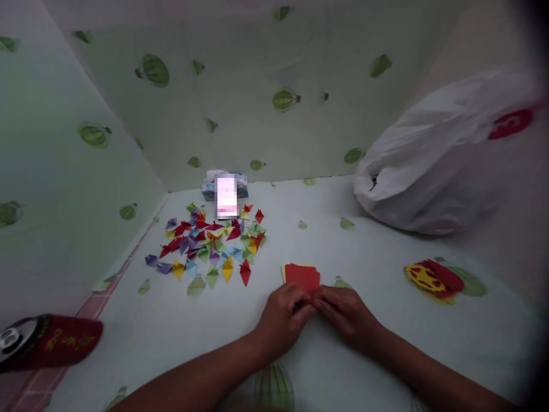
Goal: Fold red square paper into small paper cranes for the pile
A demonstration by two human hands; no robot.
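Note:
My left hand and my right hand meet at the near edge of a small stack of red square paper. The fingers of both are closed, thumbs and fingertips pinched together around a small piece of red paper, mostly hidden by the fingers. A yellow sheet edge shows under the stack's left side. Left of the stack lies a spread of small folded paper cranes in red, purple, yellow, green, blue and orange.
A phone with a bright, blurred-out screen leans against a tissue box. Red and yellow cut-paper shapes lie at right, below a bulky white plastic bag. A red drink can is at far left, near the patterned wall.

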